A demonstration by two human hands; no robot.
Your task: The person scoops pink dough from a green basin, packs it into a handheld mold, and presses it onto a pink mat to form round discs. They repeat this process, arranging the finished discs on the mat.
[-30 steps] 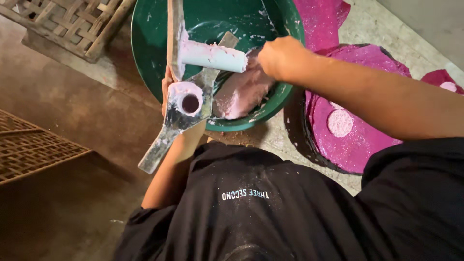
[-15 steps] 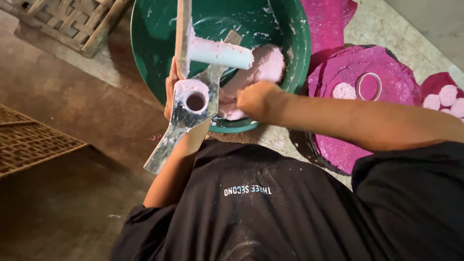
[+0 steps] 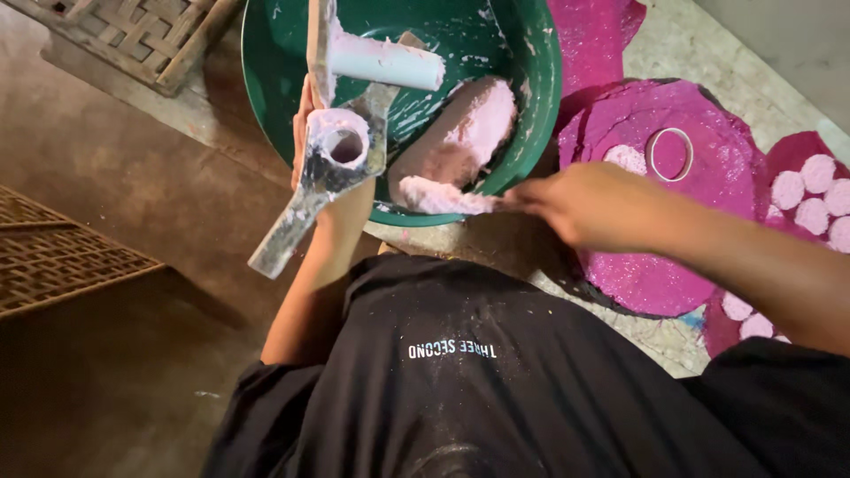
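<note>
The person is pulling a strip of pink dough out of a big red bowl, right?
Not quite: the bowl is green, not red, as the head view shows. The rest holds: the right hand pinches a strip of pink dough at the bowl's near rim, while the left hand holds a dough-smeared metal tool over the bowl.

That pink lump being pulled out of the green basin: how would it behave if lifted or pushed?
The pink dough in the right hand stretches and droops, so it is probably soft and floppy. Smears on the green basin suggest it is sticky, not slippery. The bigger lump looks dense, likely heavy for its size.
</note>
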